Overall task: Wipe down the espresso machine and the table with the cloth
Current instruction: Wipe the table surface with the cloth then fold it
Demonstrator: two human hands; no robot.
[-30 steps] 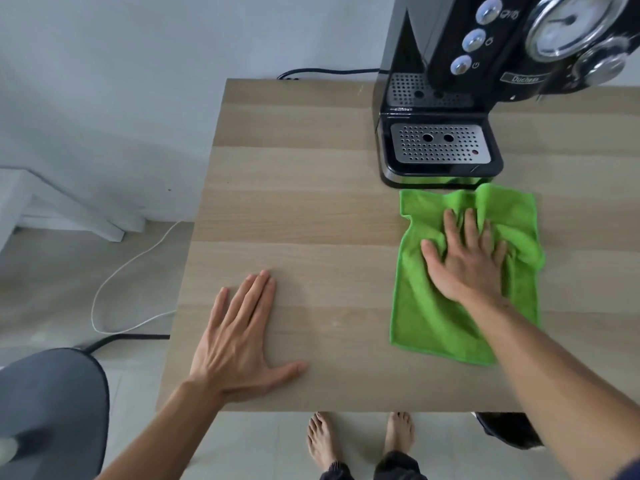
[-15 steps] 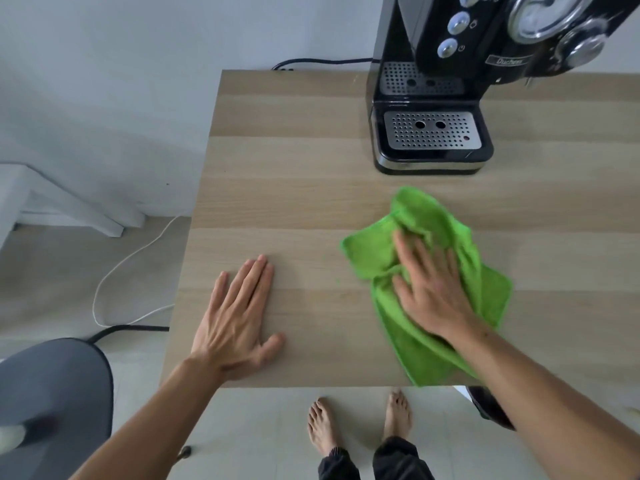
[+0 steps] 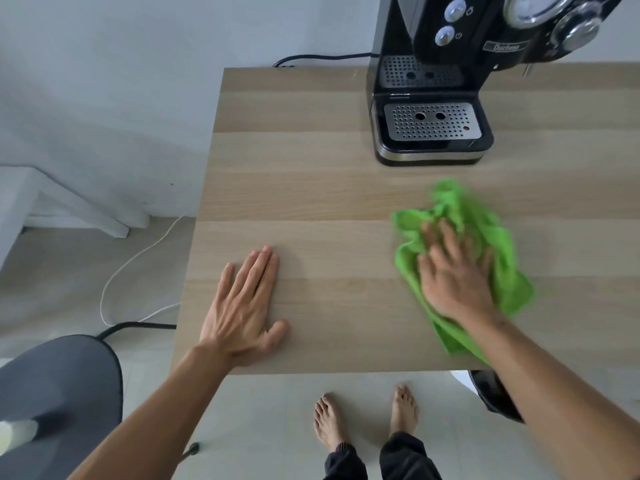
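A crumpled green cloth lies on the light wooden table, in front of the black espresso machine that stands at the back right. My right hand presses flat on the cloth with straight, spread fingers; hand and cloth are blurred by motion. My left hand rests palm down on the bare wood near the table's front left, fingers straight and together. The cloth's lower end reaches the front edge under my right forearm.
A dark grey chair seat sits at the lower left beside the table. White and black cables run over the floor on the left. A black cord leads behind the machine. My bare feet stand below the front edge.
My right hand swept the cloth from just in front of the machine towards the left and front, bunching it up, then back a little to the right. My left hand stayed flat in place.
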